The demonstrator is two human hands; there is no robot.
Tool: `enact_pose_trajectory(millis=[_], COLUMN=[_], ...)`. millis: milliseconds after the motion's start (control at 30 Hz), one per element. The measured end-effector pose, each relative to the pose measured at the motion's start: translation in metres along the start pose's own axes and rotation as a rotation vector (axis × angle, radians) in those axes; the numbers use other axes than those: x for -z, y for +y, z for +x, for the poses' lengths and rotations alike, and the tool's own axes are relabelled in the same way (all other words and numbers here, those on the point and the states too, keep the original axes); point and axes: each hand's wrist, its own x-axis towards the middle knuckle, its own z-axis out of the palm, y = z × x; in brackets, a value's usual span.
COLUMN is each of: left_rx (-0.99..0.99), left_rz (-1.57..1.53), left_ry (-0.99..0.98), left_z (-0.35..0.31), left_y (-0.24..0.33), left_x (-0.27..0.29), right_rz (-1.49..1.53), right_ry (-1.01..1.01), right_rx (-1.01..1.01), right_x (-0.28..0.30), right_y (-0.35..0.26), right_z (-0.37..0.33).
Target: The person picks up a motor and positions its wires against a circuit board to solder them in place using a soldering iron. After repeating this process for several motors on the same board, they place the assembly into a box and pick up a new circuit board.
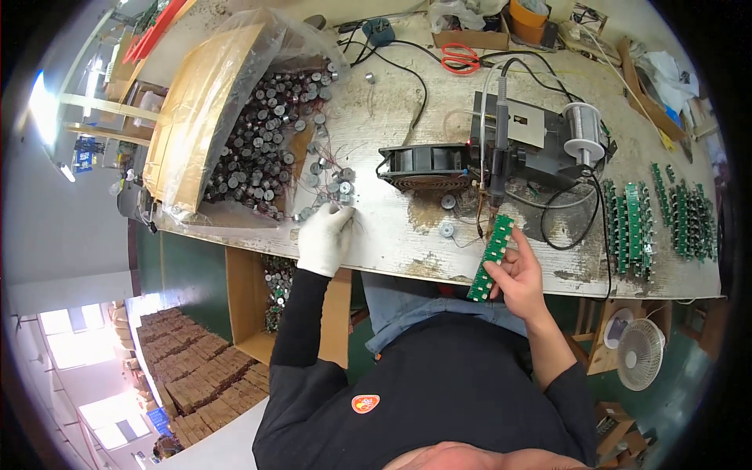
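Observation:
My left hand (323, 241), in a white glove, reaches to the loose round motors (319, 178) at the edge of the pile. Its thumb and fingers are pinched together, with thin wires (359, 222) showing beside the tips; what they grip is too small to tell. My bare right hand (520, 276) holds a long green circuit board (493, 257) near its lower end. The board's upper end is just below the upright soldering head (497, 184). Between my hands, a single round motor (446, 229) lies on the table, its wires trailing toward the board.
A plastic-lined carton (205, 117) of motors spills onto the table at left. A black fan (427, 166) stands beside the soldering machine, which carries a solder wire spool (583, 129). Rows of green boards (629, 227) fill the right side. Red scissors (460, 59) lie at the back.

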Motion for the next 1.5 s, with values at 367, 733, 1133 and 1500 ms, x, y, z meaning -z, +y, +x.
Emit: enact_pose_trajectory(millis=[367, 733, 1133, 1500], left_rx=[-0.002, 0.382, 0.286, 0.444], left_rz=[-0.305, -1.169, -1.112, -1.287], left_ry=[0.075, -0.096, -0.149, -0.247], left_z=[0.001, -0.023, -0.014, -0.002], left_y=[0.035, 0.113, 0.154, 0.160], left_x=[-0.001, -0.037, -0.046, -0.045], right_rz=[-0.004, -0.044, -0.051, -0.056], right_ry=[-0.005, -0.032, -0.026, -0.050], right_rx=[-0.025, 0.002, -0.064, -0.017], right_x=[0.002, 0.007, 0.002, 0.003], right_y=[0.000, 0.008, 0.003, -0.001], right_z=[-0.002, -0.001, -0.007, -0.009])
